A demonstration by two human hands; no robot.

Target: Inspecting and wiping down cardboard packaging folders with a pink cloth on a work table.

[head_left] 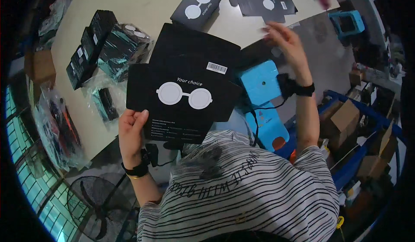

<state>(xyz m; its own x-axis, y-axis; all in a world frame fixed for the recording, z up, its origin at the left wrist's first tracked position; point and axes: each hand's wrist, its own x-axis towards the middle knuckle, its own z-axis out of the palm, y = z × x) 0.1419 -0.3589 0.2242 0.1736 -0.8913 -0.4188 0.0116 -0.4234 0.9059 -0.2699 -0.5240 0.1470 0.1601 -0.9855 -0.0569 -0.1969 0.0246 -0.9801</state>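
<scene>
Near centre, toward eleven o'clock: black carton blank (186, 74), flat, your left hand (133, 123) pinching its eight-o'clock edge, thumb on top. Your right hand (290, 45), toward two, fingers loosely spread, seemingly empty, tips blurred. Step reads as steadying the blank; next move likely calls for right fingers on a free flap.

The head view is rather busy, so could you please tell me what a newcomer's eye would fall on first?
Probably the unfolded black carton in mid-picture, bearing a white glasses shape, its lower left held by the left hand. Next might come the bright blue block to its right and, higher up, the right hand, slightly blurred. The striped shirt fills much of the lower picture.
</scene>
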